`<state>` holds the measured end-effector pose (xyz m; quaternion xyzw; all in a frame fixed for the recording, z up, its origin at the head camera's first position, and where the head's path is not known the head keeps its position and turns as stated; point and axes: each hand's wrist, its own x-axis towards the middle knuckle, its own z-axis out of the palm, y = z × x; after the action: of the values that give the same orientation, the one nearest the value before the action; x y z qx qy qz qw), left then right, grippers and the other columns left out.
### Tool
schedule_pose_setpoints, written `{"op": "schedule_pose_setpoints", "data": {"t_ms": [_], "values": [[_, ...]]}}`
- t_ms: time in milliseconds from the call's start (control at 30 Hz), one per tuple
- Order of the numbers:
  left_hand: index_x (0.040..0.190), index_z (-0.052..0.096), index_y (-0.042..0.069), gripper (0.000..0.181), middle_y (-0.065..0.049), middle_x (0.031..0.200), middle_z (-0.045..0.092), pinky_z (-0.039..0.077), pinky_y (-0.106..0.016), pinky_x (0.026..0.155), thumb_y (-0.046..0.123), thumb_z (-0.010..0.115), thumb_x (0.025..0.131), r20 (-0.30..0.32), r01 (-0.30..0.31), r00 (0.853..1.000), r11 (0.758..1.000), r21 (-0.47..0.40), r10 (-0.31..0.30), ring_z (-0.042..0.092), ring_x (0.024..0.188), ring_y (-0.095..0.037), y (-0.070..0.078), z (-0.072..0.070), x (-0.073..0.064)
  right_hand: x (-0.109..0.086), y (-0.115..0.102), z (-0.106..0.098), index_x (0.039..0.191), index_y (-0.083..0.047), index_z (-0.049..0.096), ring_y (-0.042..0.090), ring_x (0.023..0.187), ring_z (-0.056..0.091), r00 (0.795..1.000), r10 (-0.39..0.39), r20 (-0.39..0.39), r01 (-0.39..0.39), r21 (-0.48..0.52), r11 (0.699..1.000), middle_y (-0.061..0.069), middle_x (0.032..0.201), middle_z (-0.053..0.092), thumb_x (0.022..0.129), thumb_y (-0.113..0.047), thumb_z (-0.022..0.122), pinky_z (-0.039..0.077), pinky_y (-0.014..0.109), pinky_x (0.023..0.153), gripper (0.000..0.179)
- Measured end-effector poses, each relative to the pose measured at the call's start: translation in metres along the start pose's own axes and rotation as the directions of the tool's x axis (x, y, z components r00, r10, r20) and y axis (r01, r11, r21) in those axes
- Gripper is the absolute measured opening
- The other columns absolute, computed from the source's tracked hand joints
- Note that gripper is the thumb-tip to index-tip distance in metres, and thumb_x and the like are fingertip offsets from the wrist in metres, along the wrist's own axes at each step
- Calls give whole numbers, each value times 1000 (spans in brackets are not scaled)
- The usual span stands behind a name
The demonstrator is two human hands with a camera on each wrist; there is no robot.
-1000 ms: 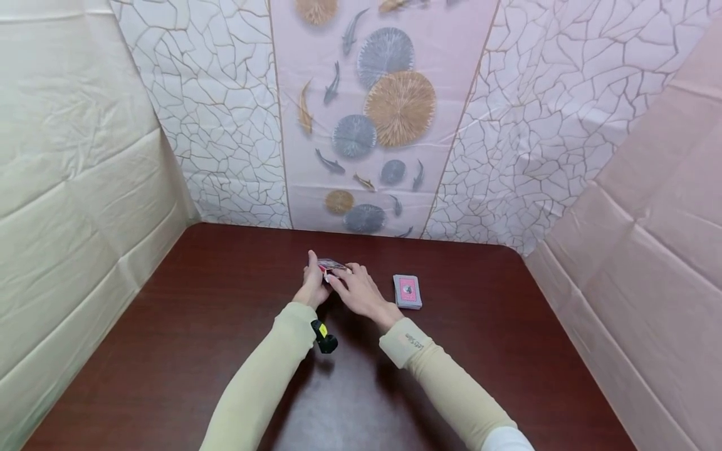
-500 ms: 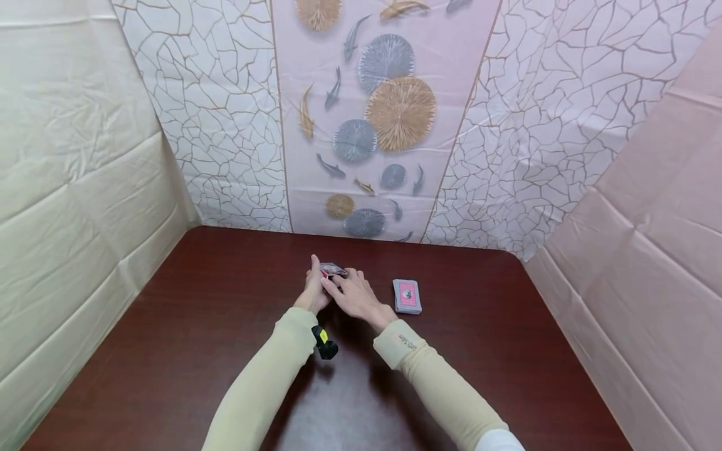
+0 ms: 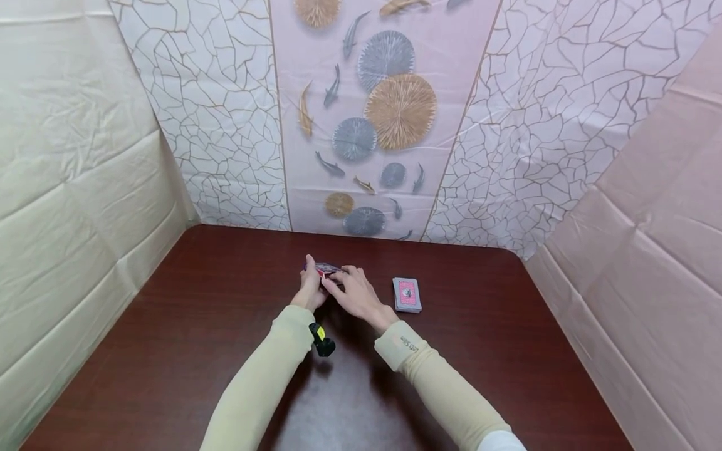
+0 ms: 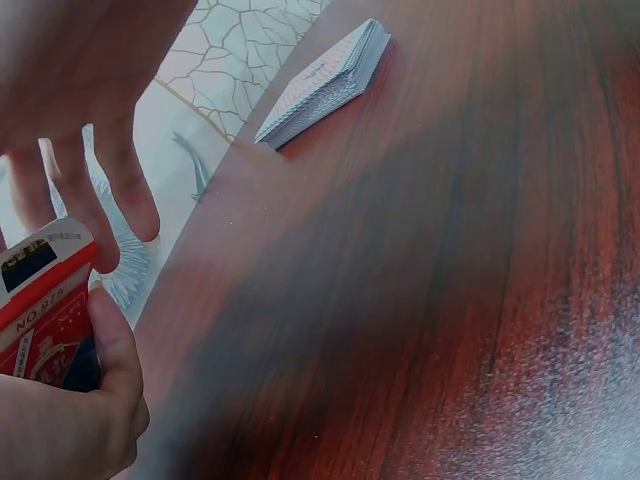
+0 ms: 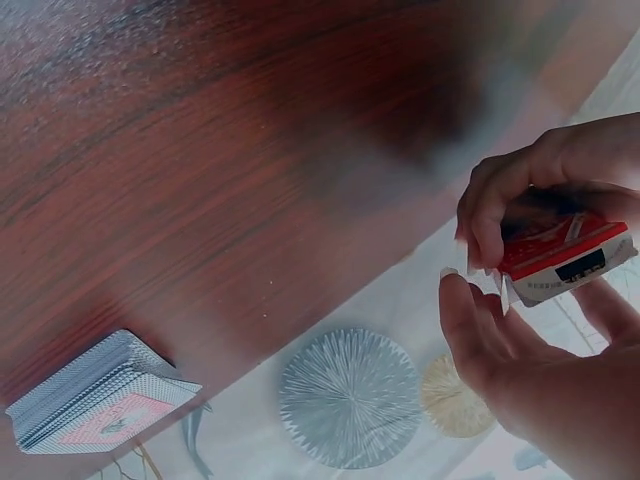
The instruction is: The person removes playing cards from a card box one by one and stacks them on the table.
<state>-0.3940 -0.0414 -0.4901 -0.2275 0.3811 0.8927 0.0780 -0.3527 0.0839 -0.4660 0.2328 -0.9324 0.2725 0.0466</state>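
My left hand (image 3: 309, 287) grips a playing-card box (image 3: 327, 268) near the far side of the table. Red, white and dark blue show on the box (image 4: 52, 325) in the left wrist view, with "NO.975" printed near its white end. Fingers of my right hand (image 3: 361, 295) reach to that end, held fairly straight. From the right wrist side, a small white flap (image 5: 505, 290) stands out at the box's corner, close to the right hand's (image 5: 530, 375) fingers. To the right lies a squared deck of playing cards (image 3: 407, 294), pink and grey backs up.
The dark red-brown wooden table (image 3: 169, 351) ends at a patterned cloth backdrop (image 3: 361, 125). Beige cloth walls (image 3: 84, 188) rise along both sides. A black wrist device (image 3: 323, 341) with a yellow patch sits on the left sleeve.
The left hand and the box have shifted slightly left, and the box has tilted. The right fingers stay at the box's end. The deck has not moved.
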Motion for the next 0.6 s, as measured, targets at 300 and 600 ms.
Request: {"op": "schedule_pose_setpoints", "data": {"t_ms": [300,600], "values": [[151,-23,24,80,-18,158,8,30,-43,117,57,28,99,-12,-1,1000,1000,-10,1,29,141,-31,3,-1,2,-2,-5,-7,97,-10,67,29,117,57,998,28,-60,-26,21,999,14,128,57,91,-44,62,51,44,93,35],[149,-26,27,79,-19,157,15,28,-46,117,55,28,100,-6,-11,1000,1000,-4,11,28,143,-31,4,-10,5,-6,-5,-12,94,-9,62,20,90,57,1000,7,29,-7,-5,1000,9,101,62,88,-32,66,49,34,78,24]]}}
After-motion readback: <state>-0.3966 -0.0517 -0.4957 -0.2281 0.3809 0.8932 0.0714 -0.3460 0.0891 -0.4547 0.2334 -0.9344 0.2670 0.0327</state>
